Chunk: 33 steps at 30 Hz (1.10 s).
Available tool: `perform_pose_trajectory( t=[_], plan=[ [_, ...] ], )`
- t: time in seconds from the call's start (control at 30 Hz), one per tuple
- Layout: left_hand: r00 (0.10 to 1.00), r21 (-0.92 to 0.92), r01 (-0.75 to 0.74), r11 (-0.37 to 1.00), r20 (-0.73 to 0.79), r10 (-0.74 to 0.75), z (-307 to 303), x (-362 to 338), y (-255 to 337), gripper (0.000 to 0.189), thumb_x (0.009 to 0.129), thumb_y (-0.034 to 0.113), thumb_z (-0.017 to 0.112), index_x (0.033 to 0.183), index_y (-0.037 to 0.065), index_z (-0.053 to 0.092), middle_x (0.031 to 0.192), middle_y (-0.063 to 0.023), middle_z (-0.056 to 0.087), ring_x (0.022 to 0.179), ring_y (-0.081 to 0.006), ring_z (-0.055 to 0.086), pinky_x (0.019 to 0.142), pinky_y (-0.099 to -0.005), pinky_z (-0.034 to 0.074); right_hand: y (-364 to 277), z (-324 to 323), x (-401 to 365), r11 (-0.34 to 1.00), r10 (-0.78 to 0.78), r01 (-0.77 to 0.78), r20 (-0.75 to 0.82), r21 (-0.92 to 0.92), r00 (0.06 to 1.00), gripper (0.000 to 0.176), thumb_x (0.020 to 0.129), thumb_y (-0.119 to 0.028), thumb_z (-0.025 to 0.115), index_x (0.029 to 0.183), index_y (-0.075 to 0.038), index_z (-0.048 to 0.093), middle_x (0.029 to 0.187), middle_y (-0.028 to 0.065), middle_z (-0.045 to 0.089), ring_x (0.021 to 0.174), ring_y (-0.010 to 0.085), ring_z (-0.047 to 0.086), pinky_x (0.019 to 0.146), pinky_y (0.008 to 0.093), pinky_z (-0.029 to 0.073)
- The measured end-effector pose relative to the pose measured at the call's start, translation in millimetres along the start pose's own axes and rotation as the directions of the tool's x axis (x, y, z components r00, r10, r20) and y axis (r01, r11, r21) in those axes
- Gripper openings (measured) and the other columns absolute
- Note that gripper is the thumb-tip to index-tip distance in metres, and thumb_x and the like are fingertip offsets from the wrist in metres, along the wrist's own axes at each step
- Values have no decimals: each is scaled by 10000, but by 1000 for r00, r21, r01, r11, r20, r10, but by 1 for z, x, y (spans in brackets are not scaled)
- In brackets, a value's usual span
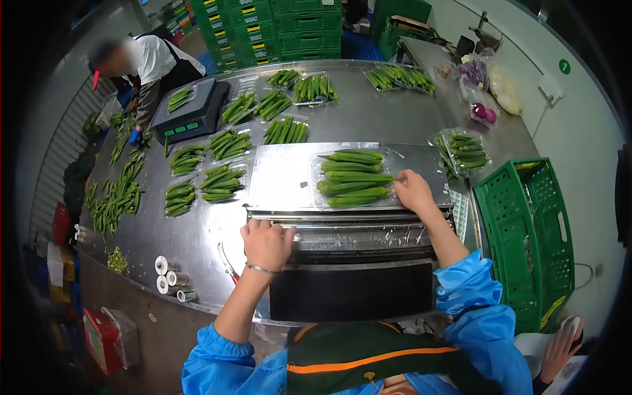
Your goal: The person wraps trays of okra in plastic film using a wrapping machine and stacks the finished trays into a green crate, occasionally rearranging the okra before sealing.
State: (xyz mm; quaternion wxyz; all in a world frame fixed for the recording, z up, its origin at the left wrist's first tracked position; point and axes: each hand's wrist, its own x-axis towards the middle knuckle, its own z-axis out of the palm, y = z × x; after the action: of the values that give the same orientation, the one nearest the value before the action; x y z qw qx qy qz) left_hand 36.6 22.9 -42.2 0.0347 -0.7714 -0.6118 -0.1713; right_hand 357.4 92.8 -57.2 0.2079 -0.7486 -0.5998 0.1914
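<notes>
A clear tray of okra (pixel 355 176) lies on the metal plate (pixel 283 172) of a wrapping machine. My right hand (pixel 415 191) is at the tray's right edge, its fingers bent against the okra ends and the rim; whether they pinch the rim is hard to tell. On the machine's front bar (pixel 342 222), at its left end, rests my left hand (pixel 266 242), fingers curled over the edge, a bangle at the wrist. Clear film runs over the rollers between both hands. Below them is a black panel (pixel 352 293).
Several okra trays (pixel 229 145) stand behind and left, near a scale (pixel 187 118). Loose okra (pixel 118 197) lies far left, beside a co-worker (pixel 155 62). Label rolls (pixel 172 278) sit front left. A green crate (pixel 526 243) stands right, below wrapped okra (pixel 466 150).
</notes>
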Motion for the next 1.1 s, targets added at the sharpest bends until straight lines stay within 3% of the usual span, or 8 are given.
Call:
perform_pose_trajectory(
  t=[0.37, 0.5, 0.57, 0.73, 0.87, 1.0, 1.03, 1.1],
  plan=[
    [998, -17, 56, 998, -20, -56, 15, -11, -6, 315, 690, 371, 641, 604, 67, 630, 622, -87, 549, 744, -252, 465, 711, -377, 298, 37, -42, -104, 869, -101, 77, -23, -488, 995, 334, 709, -390, 610, 618, -70, 633, 609, 118, 532, 639, 293, 502, 641, 407, 342],
    [998, -74, -44, 996, 32, 47, 17, 5, -2, 285, 680, 307, 675, 584, 53, 591, 568, -47, 527, 647, -207, 468, 680, -369, 333, 33, -14, -99, 970, -182, 163, -98, -178, 978, 296, 699, -313, 637, 591, -46, 571, 651, 102, 527, 645, 251, 492, 624, 376, 349],
    [842, -570, 483, 665, 512, -173, -3, 4, -21, 290, 733, 291, 626, 605, 37, 567, 542, -15, 476, 604, -175, 446, 635, -368, 372, 31, -41, -113, 976, -10, -3, 56, 220, 998, 283, 720, -250, 633, 581, -32, 518, 562, 54, 466, 525, 196, 448, 505, 326, 344],
    [665, -474, 710, -520, 695, 275, -56, -53, -23, 359, 823, 326, 442, 534, 115, 408, 560, -29, 437, 601, -222, 458, 646, -366, 410, 38, -107, -170, -177, -154, -750, 734, 638, 661, 309, 815, -89, 504, 553, -121, 343, 482, -32, 304, 378, 79, 294, 360, 202, 238],
    [978, -525, 207, -826, 121, 168, -72, 39, -1, 415, 883, 366, 348, 568, 119, 459, 669, -104, 553, 794, -270, 549, 846, -384, 400, 2, -136, -90, -630, -574, -559, 161, 539, 803, 331, 889, -206, 315, 561, -157, 320, 492, 6, 306, 388, 110, 312, 345, 255, 280],
    [984, -993, -43, -114, -22, -176, 24, 191, 7, 263, 829, 164, 434, 845, -25, 616, 977, -173, 608, 909, -233, 583, 857, -341, 425, -43, -67, 69, -44, -119, 282, -286, 958, 951, 168, 800, -61, 412, 762, 17, 556, 911, 138, 623, 831, 226, 590, 785, 322, 455],
    [995, -873, -68, 483, -92, -27, 53, 199, 4, 280, 848, 166, 400, 850, -21, 608, 989, -159, 607, 915, -243, 582, 821, -335, 436, -36, -27, 92, 571, -204, 486, -460, 662, 864, 161, 798, -69, 414, 782, 5, 557, 899, 115, 626, 796, 235, 594, 786, 321, 455],
    [993, -681, -118, 723, -91, 77, 98, 189, 13, 295, 871, 169, 342, 915, 28, 597, 945, -141, 609, 882, -326, 577, 789, -364, 435, -7, 35, 115, 800, -552, 486, -116, -351, 826, 206, 800, -117, 440, 865, -31, 615, 902, 114, 623, 846, 198, 592, 767, 280, 448]
  ],
)
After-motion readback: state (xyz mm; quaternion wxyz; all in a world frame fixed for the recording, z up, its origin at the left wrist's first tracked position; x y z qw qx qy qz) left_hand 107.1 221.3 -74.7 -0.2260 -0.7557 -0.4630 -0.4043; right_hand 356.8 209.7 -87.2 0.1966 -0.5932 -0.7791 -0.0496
